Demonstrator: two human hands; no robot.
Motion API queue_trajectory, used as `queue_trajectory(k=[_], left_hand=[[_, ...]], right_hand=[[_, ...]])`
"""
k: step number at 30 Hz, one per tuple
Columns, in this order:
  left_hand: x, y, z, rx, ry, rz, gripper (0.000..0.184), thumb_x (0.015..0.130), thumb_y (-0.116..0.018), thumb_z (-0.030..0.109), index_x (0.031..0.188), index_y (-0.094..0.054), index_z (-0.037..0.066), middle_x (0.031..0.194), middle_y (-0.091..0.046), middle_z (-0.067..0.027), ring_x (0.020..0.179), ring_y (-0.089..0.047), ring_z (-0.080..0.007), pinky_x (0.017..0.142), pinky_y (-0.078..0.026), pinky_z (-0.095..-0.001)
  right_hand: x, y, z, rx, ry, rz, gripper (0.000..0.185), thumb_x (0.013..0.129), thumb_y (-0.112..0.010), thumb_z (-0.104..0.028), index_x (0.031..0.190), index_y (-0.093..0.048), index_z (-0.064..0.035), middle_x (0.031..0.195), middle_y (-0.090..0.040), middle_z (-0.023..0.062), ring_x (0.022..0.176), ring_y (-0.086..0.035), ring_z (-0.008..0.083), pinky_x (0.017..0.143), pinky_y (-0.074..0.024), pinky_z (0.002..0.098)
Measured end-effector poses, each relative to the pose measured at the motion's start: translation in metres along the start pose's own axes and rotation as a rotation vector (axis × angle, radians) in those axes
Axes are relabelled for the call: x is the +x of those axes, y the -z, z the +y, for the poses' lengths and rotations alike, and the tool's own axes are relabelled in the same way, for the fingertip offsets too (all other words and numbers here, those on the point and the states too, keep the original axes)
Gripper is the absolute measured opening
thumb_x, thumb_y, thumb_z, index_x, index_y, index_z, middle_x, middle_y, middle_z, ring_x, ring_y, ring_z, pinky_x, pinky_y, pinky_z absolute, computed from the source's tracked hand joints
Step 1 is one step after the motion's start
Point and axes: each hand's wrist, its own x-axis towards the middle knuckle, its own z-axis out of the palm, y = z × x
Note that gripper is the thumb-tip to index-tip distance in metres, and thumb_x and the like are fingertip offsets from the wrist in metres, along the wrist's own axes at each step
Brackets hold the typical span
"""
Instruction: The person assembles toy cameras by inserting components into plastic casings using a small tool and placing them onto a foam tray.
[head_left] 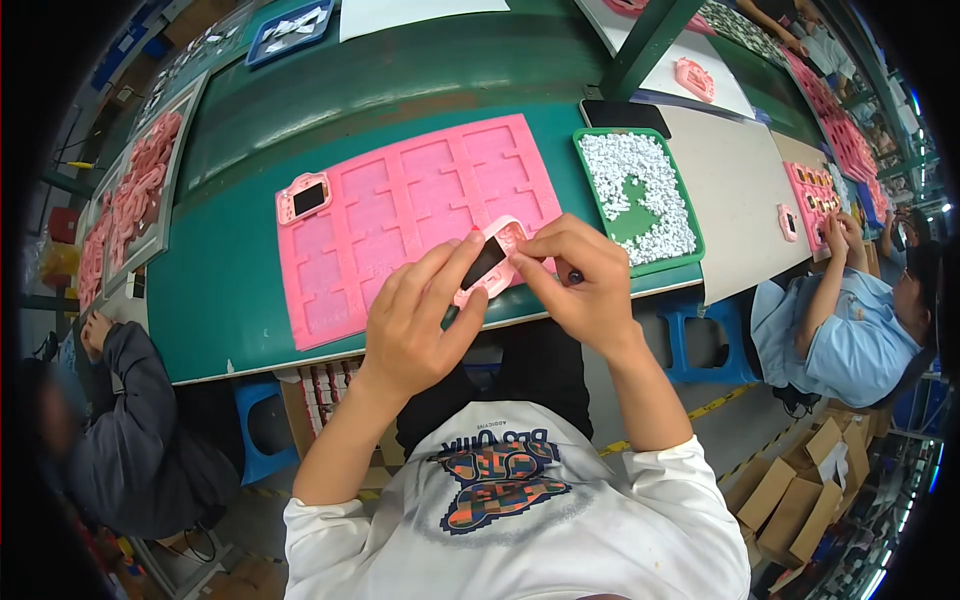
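Observation:
A pink plastic casing (508, 236) with a dark rectangular screen (485, 262) is held in front of me, over the near edge of a pink compartment mat (400, 215). My left hand (420, 315) grips its left side, fingers along the top and thumb below. At the casing's right end, my right hand (580, 280) pinches thumb and forefinger together; any small part between them is hidden. Another pink casing with a screen (303, 199) lies in the mat's upper left corner. To the right stands a green tray (697, 235) with many small white parts (625, 165).
A dark flat slab (626, 117) lies behind the green tray, beside a green post (650, 50). Pink parts fill a rack (130, 200) at left. A blue tray (290, 32) sits at the back. Co-workers sit at both sides, near blue stools (265, 430).

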Motion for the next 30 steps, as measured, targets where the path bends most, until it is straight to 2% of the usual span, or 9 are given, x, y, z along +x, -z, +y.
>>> queue_trajectory(k=[5, 10, 15, 19, 21, 22, 24, 27, 30], left_hand=[[0.002, 0.010, 0.004, -0.027, -0.024, -0.027, 0.015, 0.080, -0.079, 0.004, 0.094, -0.073, 0.006, 0.140, -0.065, -0.0178, 0.121, -0.064, -0.0310, 0.096, -0.053, -0.0410], [0.018, 0.023, 0.001, -0.160, -0.050, -0.068, 0.009, 0.081, -0.076, 0.001, 0.087, -0.070, 0.003, 0.140, -0.066, -0.0187, 0.117, -0.065, -0.0306, 0.091, -0.055, -0.0375], [0.032, 0.037, -0.006, -0.422, -0.018, -0.162, 0.009, 0.079, -0.077, 0.000, 0.085, -0.071, 0.002, 0.141, -0.064, -0.0203, 0.120, -0.063, -0.0353, 0.095, -0.055, -0.0414], [0.034, 0.044, -0.014, -0.639, -0.011, -0.178, 0.032, 0.076, -0.083, 0.003, 0.106, -0.071, 0.004, 0.148, -0.057, -0.0220, 0.125, -0.060, -0.0372, 0.099, -0.054, -0.0440], [0.021, 0.029, 0.006, -1.111, 0.260, 0.041, 0.066, 0.076, -0.087, 0.005, 0.136, -0.058, 0.006, 0.153, -0.050, -0.0234, 0.129, -0.059, -0.0365, 0.105, -0.051, -0.0446], [0.021, 0.026, 0.018, -1.315, 0.346, 0.121, 0.088, 0.077, -0.086, 0.004, 0.152, -0.041, 0.006, 0.158, -0.042, -0.0232, 0.133, -0.056, -0.0364, 0.107, -0.050, -0.0452], [0.003, 0.010, 0.049, -1.664, 0.758, 0.254, 0.082, 0.080, -0.084, 0.004, 0.151, -0.043, 0.002, 0.153, -0.050, -0.0207, 0.130, -0.059, -0.0334, 0.105, -0.051, -0.0420], [0.005, 0.012, 0.084, -1.588, 0.952, 0.238, 0.064, 0.087, -0.077, 0.001, 0.145, -0.051, 0.000, 0.137, -0.063, -0.0181, 0.120, -0.065, -0.0288, 0.099, -0.054, -0.0358], [0.023, 0.023, 0.090, -1.554, 0.985, 0.211, 0.041, 0.094, -0.068, -0.002, 0.134, -0.060, -0.003, 0.121, -0.072, -0.0167, 0.111, -0.070, -0.0236, 0.093, -0.055, -0.0309]], right_hand=[[-0.009, 0.005, -0.004, -0.276, 0.152, 0.007, 0.012, 0.081, -0.077, 0.003, 0.091, -0.075, -0.0022, 0.084, -0.066, 0.0025, 0.059, -0.051, 0.0120, 0.052, -0.0386, 0.0248], [-0.005, 0.028, -0.020, -0.487, 0.251, -0.129, 0.015, 0.080, -0.077, 0.001, 0.094, -0.074, -0.0040, 0.082, -0.065, 0.0018, 0.056, -0.053, 0.0150, 0.050, -0.0413, 0.0274], [-0.003, 0.045, -0.025, -0.550, 0.382, -0.224, 0.018, 0.080, -0.077, 0.000, 0.096, -0.073, -0.0058, 0.079, -0.064, 0.0015, 0.051, -0.050, 0.0170, 0.048, -0.0407, 0.0284], [0.002, 0.056, -0.040, -0.426, 0.429, -0.255, 0.019, 0.079, -0.077, 0.001, 0.097, -0.073, -0.0054, 0.079, -0.063, 0.0011, 0.048, -0.049, 0.0166, 0.047, -0.0397, 0.0291], [0.002, 0.060, -0.048, -0.434, 0.460, -0.223, 0.020, 0.078, -0.077, 0.001, 0.096, -0.073, -0.0051, 0.079, -0.063, 0.0010, 0.048, -0.048, 0.0159, 0.047, -0.0389, 0.0290], [0.002, 0.060, -0.052, -0.437, 0.491, -0.199, 0.020, 0.078, -0.077, 0.001, 0.096, -0.073, -0.0047, 0.078, -0.062, 0.0009, 0.048, -0.047, 0.0152, 0.046, -0.0382, 0.0288], [0.002, 0.053, -0.059, -0.416, 0.554, -0.155, 0.020, 0.077, -0.077, 0.002, 0.096, -0.073, -0.0041, 0.077, -0.061, 0.0007, 0.048, -0.045, 0.0137, 0.045, -0.0367, 0.0285], [0.002, 0.046, -0.064, -0.402, 0.609, -0.146, 0.020, 0.076, -0.077, 0.003, 0.094, -0.074, -0.0038, 0.076, -0.060, 0.0006, 0.048, -0.043, 0.0124, 0.044, -0.0348, 0.0278], [0.002, 0.051, -0.070, -0.434, 0.645, -0.122, 0.019, 0.074, -0.075, 0.004, 0.092, -0.075, -0.0030, 0.071, -0.056, -0.0004, 0.048, -0.039, 0.0104, 0.043, -0.0313, 0.0264]])
